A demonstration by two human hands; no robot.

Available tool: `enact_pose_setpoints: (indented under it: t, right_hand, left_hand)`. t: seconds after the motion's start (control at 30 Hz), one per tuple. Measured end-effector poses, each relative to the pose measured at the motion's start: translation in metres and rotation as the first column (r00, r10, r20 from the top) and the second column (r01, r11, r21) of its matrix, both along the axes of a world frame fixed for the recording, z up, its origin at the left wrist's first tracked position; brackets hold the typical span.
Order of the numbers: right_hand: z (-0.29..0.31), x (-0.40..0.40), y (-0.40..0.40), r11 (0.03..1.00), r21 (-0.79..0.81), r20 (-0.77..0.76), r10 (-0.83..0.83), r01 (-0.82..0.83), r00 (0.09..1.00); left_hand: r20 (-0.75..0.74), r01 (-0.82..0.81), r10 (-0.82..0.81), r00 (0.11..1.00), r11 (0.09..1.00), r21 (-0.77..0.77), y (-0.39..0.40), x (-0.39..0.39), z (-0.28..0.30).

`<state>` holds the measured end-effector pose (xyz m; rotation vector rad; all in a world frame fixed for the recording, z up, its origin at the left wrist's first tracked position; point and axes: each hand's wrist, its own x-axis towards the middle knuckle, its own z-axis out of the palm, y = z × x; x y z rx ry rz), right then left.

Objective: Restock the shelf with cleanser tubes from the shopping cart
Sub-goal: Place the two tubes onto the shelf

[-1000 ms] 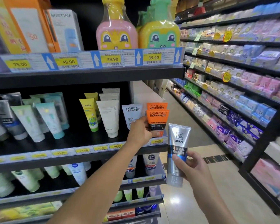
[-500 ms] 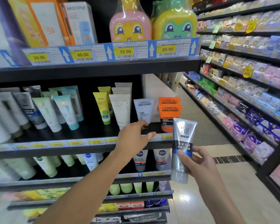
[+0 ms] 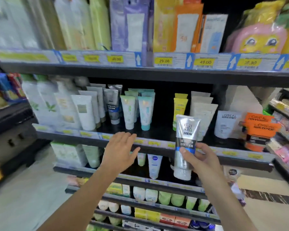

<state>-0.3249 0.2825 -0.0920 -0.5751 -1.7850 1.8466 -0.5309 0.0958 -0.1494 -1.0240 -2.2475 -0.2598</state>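
My right hand [image 3: 201, 161] grips a silver cleanser tube [image 3: 185, 144] marked MEN, cap down, in front of the middle shelf [image 3: 158, 146]. A matching silver-and-blue tube [image 3: 113, 106] stands further left on that shelf among white and teal tubes. My left hand [image 3: 119, 150] hovers with straight fingers in front of the shelf's front edge, below the teal tubes [image 3: 144, 110], and holds nothing. No shopping cart is in view.
Orange L'Oreal tubes [image 3: 260, 129] and a grey one [image 3: 227, 124] stand at the shelf's right end. Boxed products [image 3: 177, 27] fill the shelf above. Lower shelves [image 3: 150, 182] carry more tubes. An aisle floor [image 3: 265, 219] lies to the right.
The view has swung left along the shelf. My left hand has left the L'Oreal tubes and moved left with its fingers straightened. My right hand still holds the silver tube.
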Motion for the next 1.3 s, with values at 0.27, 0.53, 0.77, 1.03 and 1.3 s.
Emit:
enact_pose_setpoints:
  t: [0.27, 0.53, 0.77, 1.03, 1.3]
  right_hand:
    - [0.014, -0.077, -0.099, 1.0, 0.001, -0.06, 0.006, -0.006, 0.998]
    - [0.027, -0.152, -0.147, 0.986, 0.157, -0.108, -0.045, 0.062, 0.993]
    - [0.026, -0.217, -0.148, 0.955, 0.268, -0.158, -0.088, 0.128, 0.984]
    - [0.005, -0.266, -0.159, 0.902, 0.405, -0.14, -0.1, 0.149, 0.985]
    - [-0.006, -0.283, -0.158, 0.868, 0.468, -0.064, -0.153, 0.165, 0.986]
  left_hand:
    - [-0.004, -0.015, 0.014, 1.0, 0.995, -0.099, -0.099, -0.081, -0.005]
    - [-0.023, 0.099, -0.099, 0.995, 0.994, -0.04, -0.11, -0.092, -0.018]
    - [-0.012, 0.132, -0.132, 0.991, 0.99, 0.057, -0.111, -0.093, -0.024]
    - [-0.051, 0.129, -0.126, 0.991, 0.989, 0.07, -0.109, -0.093, -0.024]
    - [-0.016, 0.151, -0.15, 0.989, 0.979, 0.137, -0.106, -0.093, -0.026]
